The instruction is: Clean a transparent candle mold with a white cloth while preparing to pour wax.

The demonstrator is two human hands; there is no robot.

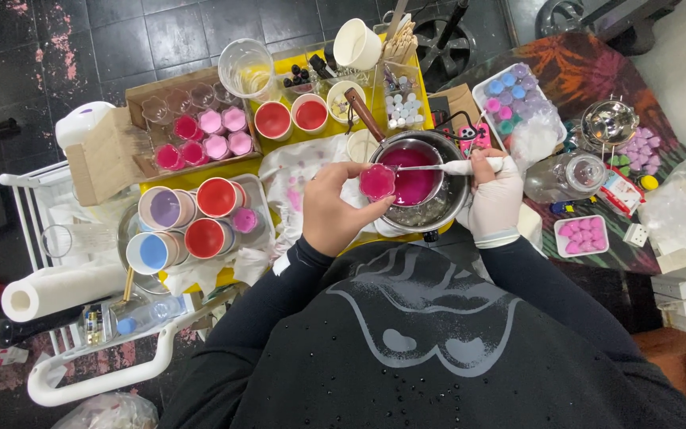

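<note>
Head view: left hand (pixel 333 208) grips pink mould (pixel 376 182); gloved right hand (pixel 495 195) grips spoon (pixel 438 168).

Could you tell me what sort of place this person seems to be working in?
Probably a small home craft workshop for wax or soap pieces: a pot of pink liquid, a filled mould in the left hand, and trays of moulded shapes.

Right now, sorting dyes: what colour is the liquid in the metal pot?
Deep magenta pink liquid, clearest in the head view.

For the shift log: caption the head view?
Left hand holds pink mould beside pot; gloved right hand grips spoon.
</note>
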